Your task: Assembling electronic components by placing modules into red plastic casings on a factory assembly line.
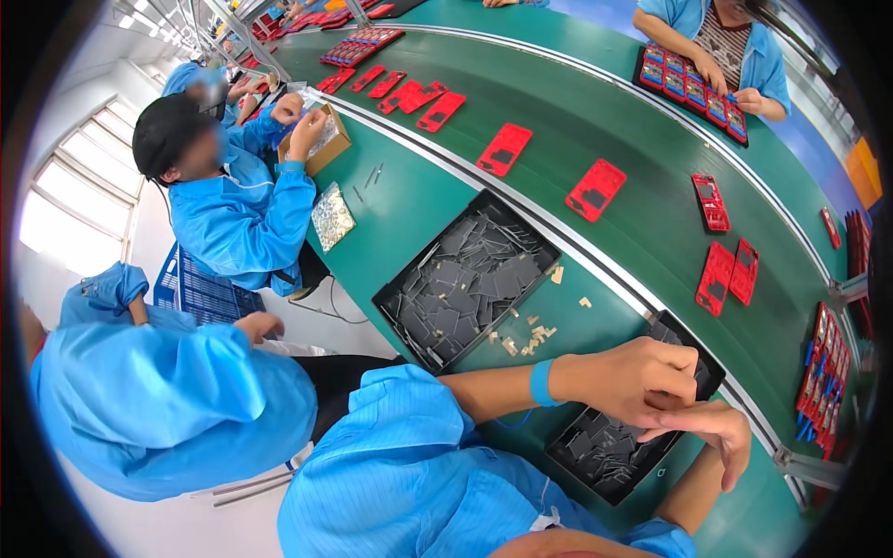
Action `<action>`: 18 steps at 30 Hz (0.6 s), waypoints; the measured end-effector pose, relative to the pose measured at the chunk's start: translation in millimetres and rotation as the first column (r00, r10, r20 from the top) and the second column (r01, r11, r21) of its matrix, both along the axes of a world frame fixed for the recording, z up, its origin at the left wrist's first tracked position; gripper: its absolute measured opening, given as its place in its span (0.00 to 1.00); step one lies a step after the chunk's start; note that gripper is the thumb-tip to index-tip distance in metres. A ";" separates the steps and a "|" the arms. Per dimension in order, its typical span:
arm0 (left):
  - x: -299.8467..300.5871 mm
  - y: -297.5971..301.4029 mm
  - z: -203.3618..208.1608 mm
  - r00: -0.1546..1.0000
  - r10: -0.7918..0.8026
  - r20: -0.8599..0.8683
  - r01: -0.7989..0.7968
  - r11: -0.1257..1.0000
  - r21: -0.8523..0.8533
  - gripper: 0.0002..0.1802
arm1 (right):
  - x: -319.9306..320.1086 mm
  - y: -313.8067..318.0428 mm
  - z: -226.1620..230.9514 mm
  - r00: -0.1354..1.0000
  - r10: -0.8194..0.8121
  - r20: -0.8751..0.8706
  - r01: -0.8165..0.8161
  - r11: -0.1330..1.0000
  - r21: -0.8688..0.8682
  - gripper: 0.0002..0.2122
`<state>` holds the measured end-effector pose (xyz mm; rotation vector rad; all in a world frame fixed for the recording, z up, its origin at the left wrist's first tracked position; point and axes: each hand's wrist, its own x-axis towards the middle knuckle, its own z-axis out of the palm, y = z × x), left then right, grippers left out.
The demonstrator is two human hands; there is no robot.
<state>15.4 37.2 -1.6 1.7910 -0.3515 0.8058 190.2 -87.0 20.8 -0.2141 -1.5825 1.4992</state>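
Observation:
My left hand [637,379], with a blue strap around its wrist, is closed with its fingers curled inward. Against its fingertips rests my right hand [712,435], also closed, its fingers bent and pressed together. Whatever lies between the fingertips is too small or hidden to make out. Both hands are above a small black tray [584,482] holding thin dark grey pieces [609,454]; my hands and left forearm cover part of it. Left of them stands a larger black tray [523,223] full of similar flat grey pieces [465,279]. Small beige bits [530,339] lie scattered between the trays.
Beyond the metal rail, a green conveyor belt [558,121] carries red plastic cases [596,190]. A co-worker in blue [237,200] sits to my left beside a cardboard box [327,144] and a bag of small parts [332,217]. Another person works across the belt over a red-filled tray [688,88].

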 end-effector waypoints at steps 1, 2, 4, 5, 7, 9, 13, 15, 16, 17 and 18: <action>-1.3 1.0 -0.9 1.000 0.003 -0.001 -0.003 1.000 -0.001 0.07 | -0.4 0.2 -0.4 1.000 0.003 -0.001 -0.003 1.000 -0.001 0.56; -2.8 2.1 -2.0 1.000 -0.005 -0.031 0.006 1.000 0.025 0.07 | -0.6 0.1 -0.7 0.999 0.024 -0.025 -0.025 0.999 -0.045 0.56; -3.2 1.7 -1.9 0.998 -0.012 -0.056 0.014 0.999 0.046 0.07 | 0.8 -4.4 0.4 0.998 0.044 -0.045 -0.048 0.994 -0.093 0.57; -3.2 0.9 -1.7 0.999 -0.008 -0.050 0.009 1.000 0.011 0.07 | 2.0 -9.6 0.0 0.998 -0.015 -0.067 0.006 0.990 -0.138 0.57; -1.5 -0.9 -0.4 0.999 -0.009 -0.049 0.008 1.000 -0.022 0.07 | 6.8 -15.1 -5.2 0.993 -0.081 -0.091 0.063 0.981 -0.182 0.58; 1.5 -3.6 4.3 0.999 0.026 0.027 -0.025 0.998 -0.056 0.08 | 11.6 -15.4 -9.5 0.997 -0.035 -0.075 0.026 0.992 -0.120 0.58; -3.5 -2.2 -0.1 0.997 0.018 -0.075 -0.019 1.000 -0.014 0.11 | 1.4 -6.5 1.3 0.999 -0.013 -0.046 0.007 0.993 -0.116 0.58; -2.4 2.3 -3.7 0.995 -0.005 -0.104 0.010 0.999 0.050 0.11 | 0.0 -3.1 0.5 0.998 0.006 -0.059 -0.013 0.993 -0.118 0.58; -2.2 3.0 -3.7 0.995 -0.005 -0.103 0.010 0.999 0.049 0.11 | 0.4 -3.9 -0.2 0.998 0.006 -0.059 -0.013 0.993 -0.119 0.58; -2.2 3.5 -3.4 0.998 -0.001 -0.066 0.003 0.999 0.034 0.09 | 1.3 -5.4 -1.0 0.997 -0.005 -0.073 -0.005 0.990 -0.144 0.58; -1.5 3.7 -2.4 1.000 0.001 -0.028 0.000 1.000 0.019 0.07 | 2.9 -7.2 -1.8 0.996 -0.020 -0.086 0.005 0.986 -0.168 0.59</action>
